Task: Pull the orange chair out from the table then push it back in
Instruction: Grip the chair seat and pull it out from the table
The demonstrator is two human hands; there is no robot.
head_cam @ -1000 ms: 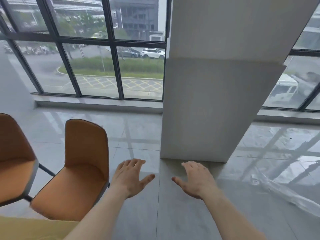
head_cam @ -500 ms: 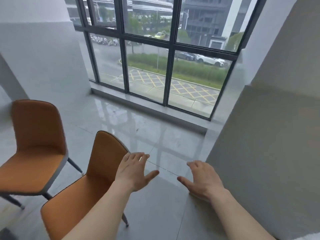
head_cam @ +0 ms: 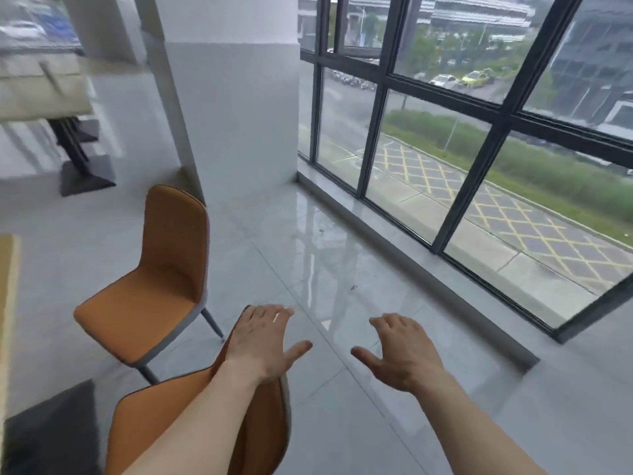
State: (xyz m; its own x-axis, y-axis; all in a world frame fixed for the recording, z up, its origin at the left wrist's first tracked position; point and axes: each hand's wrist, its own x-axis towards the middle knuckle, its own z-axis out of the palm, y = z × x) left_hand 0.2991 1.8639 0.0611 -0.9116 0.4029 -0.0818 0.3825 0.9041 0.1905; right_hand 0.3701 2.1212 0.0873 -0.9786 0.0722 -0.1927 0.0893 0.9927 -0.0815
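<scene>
Two orange chairs with grey shells stand on the grey tiled floor. The nearer orange chair [head_cam: 154, 426] is at the bottom left, its backrest partly hidden under my left forearm. The farther orange chair [head_cam: 161, 269] stands behind it, facing left toward a light wooden table edge [head_cam: 8, 303] at the far left. My left hand [head_cam: 263, 341] hovers open, palm down, just above the nearer chair's backrest top; contact cannot be made out. My right hand [head_cam: 400, 354] is open over bare floor to the right, holding nothing.
A white pillar [head_cam: 233, 114] rises behind the farther chair. Floor-to-ceiling windows [head_cam: 445, 149] with dark frames run along the right. Another table [head_cam: 41, 87] on a black pedestal base stands at the back left. A dark mat [head_cam: 51, 437] lies at the bottom left.
The view has swung left: the pillar that was on the right is gone from view and the windows shifted right. Both chairs moved toward the centre. My hands stay open and spread.
</scene>
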